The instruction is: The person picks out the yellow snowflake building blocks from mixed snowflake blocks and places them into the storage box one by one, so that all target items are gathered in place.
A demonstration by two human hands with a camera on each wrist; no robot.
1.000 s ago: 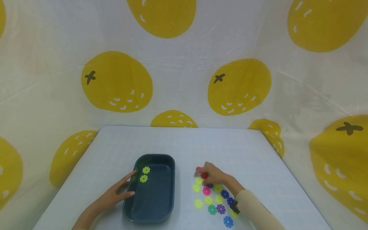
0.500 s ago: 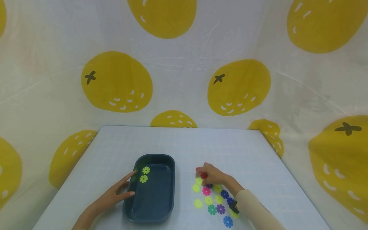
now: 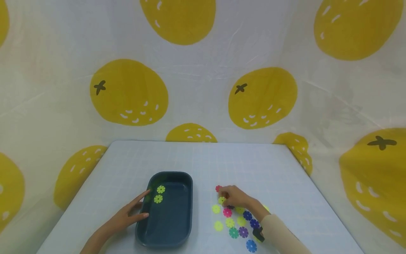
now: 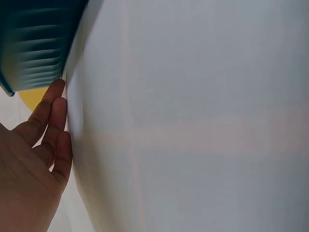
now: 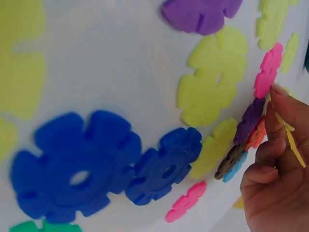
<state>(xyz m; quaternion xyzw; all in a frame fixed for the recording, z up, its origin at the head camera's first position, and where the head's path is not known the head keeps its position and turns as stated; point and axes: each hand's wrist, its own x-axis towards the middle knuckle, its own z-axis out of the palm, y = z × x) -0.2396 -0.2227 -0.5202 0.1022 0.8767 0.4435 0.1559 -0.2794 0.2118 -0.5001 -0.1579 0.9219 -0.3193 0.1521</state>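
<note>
My right hand [image 3: 235,197] pinches a yellow notched plastic disc [image 3: 221,200] between thumb and fingers. In the right wrist view, part of this yellow disc [image 5: 295,147] shows behind the fingers. Loose discs lie around the hand: a pink one [image 3: 227,212], a yellow one [image 3: 216,209] and a red one [image 3: 219,188] at the fingertips' far side. Some pieces are hidden beneath the hand. My left hand [image 3: 122,216], fingers fairly straight, touches the left rim of a dark blue-green tray [image 3: 191,211]. Inside the tray lie two yellow discs [image 3: 161,189].
More discs spread toward the right sleeve, among them a green one [image 3: 233,232], a purple one [image 3: 243,232] and a light blue one [image 3: 251,246]. A white cloth covers the table [image 3: 203,158]. Behind hangs a fruit-patterned curtain [image 3: 200,81].
My right hand has drawn slightly nearer and now pinches the yellow disc. The red disc seen under its fingers before is now hidden. My left hand and the tray stay put.
</note>
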